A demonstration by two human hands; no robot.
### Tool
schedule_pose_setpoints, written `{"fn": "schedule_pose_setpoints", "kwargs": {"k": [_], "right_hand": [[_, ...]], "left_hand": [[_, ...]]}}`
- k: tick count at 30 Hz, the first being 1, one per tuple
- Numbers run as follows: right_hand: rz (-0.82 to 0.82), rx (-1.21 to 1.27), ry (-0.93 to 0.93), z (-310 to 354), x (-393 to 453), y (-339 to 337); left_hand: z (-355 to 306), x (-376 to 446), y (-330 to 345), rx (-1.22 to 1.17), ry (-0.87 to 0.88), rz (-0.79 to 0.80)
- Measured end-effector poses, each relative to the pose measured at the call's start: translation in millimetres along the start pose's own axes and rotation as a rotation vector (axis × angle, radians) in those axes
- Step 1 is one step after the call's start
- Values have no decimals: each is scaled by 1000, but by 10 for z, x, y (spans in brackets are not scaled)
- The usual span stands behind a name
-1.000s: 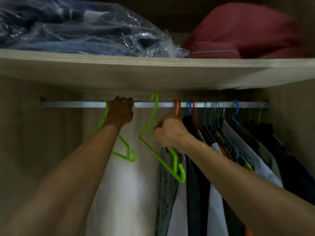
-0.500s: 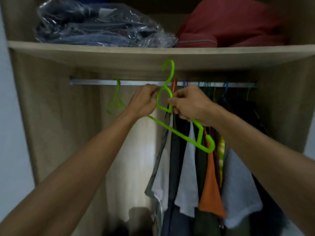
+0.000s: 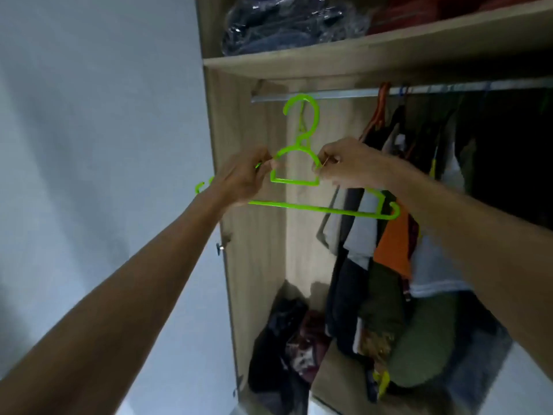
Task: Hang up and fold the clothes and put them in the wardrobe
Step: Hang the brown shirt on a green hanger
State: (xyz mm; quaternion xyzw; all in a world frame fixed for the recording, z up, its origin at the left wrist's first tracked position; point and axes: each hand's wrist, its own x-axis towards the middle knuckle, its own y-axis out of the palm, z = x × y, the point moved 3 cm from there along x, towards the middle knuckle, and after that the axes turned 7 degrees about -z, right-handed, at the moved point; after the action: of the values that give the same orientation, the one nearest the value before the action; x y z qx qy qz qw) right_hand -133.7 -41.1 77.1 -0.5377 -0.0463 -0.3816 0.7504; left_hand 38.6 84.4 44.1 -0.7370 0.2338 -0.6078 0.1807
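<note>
Single head view, tilted, looks forward into open wardrobe [image 3: 245, 205] from close, arm's reach.

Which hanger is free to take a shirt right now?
Look at the open wardrobe, below its rail. In front of the bare left end, both hands, left and right, hold a bright green hanger. Unlike the hangers crowded at the right, it carries no garment.
</note>
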Motion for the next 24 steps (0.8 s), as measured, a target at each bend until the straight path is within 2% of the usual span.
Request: {"fn": "schedule_pose_setpoints", "kwargs": {"k": [3,8,13,17,24], "right_hand": [[6,72,-79,446,-204,291],[65,237,-311,1433,-694,783],[274,392,-467,2353,-1438,1243],[448,454,-576,3069,-2472,1518],[712,672,-578,3803,-4317,1548]], "left_hand": [[-45,-540,-567,167,-118,21],[-214,-1525,-1650,351,-336,11],[-610,-2713,-2638,482,-609,67],[-1335,-3916,-3447,574,-852,63],[-2740,-5345,-4275,715,-1039,59]]}}
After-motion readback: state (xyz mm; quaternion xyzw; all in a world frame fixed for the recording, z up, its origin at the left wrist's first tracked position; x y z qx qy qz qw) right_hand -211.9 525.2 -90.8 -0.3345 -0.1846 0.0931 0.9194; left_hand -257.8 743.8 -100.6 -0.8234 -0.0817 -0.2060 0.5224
